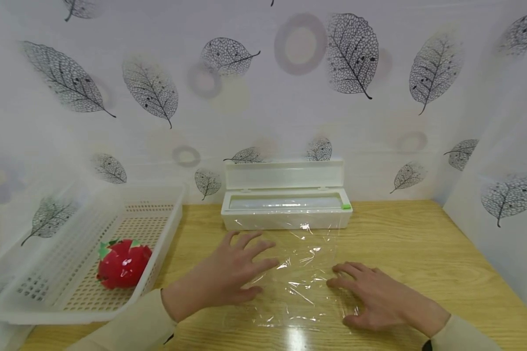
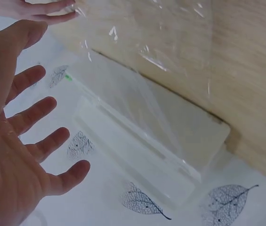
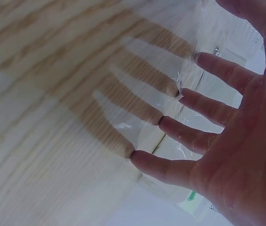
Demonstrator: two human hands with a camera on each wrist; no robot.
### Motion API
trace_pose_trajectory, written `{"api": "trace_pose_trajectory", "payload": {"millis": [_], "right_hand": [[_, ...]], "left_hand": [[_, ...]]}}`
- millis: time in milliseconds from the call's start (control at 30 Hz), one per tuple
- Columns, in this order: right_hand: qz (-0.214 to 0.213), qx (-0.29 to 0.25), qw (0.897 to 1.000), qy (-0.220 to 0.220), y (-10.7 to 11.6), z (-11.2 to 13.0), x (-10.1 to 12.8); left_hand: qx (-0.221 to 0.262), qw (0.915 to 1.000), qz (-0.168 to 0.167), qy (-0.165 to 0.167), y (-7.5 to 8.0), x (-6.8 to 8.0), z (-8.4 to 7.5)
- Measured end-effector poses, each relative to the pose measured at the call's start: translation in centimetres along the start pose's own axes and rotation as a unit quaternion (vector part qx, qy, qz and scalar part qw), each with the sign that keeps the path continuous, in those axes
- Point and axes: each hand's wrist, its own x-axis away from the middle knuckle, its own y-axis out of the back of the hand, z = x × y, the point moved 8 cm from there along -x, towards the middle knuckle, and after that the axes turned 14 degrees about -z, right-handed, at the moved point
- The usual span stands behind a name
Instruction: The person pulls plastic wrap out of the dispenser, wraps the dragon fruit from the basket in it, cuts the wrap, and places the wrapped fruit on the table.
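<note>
A sheet of clear cling film [image 1: 305,273] lies spread on the wooden table [image 1: 413,243], still joined to the white dispenser box [image 1: 286,208] whose lid stands up. My left hand [image 1: 228,275] lies flat with fingers spread on the film's left edge. My right hand [image 1: 371,295] presses flat on the film's right part, fingers straight. The left wrist view shows the spread left hand [image 2: 17,141] above the dispenser box [image 2: 170,136] and film [image 2: 142,33]. In the right wrist view the right hand's fingertips [image 3: 170,125] touch the film [image 3: 161,70].
A white perforated basket [image 1: 70,292] stands at the left with a red dragon fruit [image 1: 123,263] in it. Leaf-patterned sheets wall in the table at the back and right. A green cutter slider [image 1: 346,206] sits at the dispenser's right end.
</note>
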Motion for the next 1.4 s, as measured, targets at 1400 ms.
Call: {"api": "trace_pose_trajectory", "payload": {"millis": [1400], "right_hand": [[-0.022, 0.013, 0.999, 0.019, 0.0, 0.1, 0.2]], "left_hand": [[-0.041, 0.9807, 0.042, 0.186, 4.2, 4.7, 12.6]]}}
